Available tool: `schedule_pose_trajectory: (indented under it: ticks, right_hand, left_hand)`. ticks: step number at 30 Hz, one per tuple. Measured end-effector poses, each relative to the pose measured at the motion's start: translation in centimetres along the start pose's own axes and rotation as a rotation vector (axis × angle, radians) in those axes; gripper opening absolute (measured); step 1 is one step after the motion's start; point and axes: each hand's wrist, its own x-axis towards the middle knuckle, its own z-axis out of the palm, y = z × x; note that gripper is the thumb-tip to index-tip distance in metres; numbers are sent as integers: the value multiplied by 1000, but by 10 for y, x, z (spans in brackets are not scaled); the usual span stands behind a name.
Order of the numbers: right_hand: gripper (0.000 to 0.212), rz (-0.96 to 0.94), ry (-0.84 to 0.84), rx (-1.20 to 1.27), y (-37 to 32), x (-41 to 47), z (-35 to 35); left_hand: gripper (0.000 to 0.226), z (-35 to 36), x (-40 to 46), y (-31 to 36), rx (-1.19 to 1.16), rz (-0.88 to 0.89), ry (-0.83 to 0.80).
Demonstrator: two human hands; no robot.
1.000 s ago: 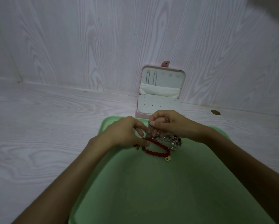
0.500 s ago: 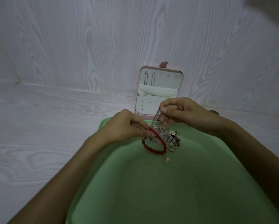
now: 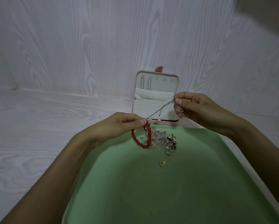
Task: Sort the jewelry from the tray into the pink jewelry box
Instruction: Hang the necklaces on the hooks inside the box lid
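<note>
Silver chain [image 3: 161,108] taut between left hand [image 3: 119,125] and raised right hand [image 3: 198,109].

The table [image 3: 38,135] has a pale surface with a white wood-grain pattern. Behind it stands a wall [image 3: 87,46] of the same pale wood grain, in vertical panels. A dark, blurred shape [image 3: 268,12] fills the top right corner
</note>
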Motion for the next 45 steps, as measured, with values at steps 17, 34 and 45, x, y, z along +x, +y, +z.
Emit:
schedule_pose_trajectory:
  ticks: [17, 34, 45]
  right_hand:
    - [14, 10, 318, 62, 1, 15, 24]
    - [29, 255, 84, -96, 9, -21, -7]
    - [28, 135, 98, -647, -8, -11, 34]
  left_hand:
    - [36, 14, 4, 8, -551, -62, -54]
    - [21, 11, -1, 15, -192, -86, 96]
    - [21, 38, 10, 23, 65, 86, 259]
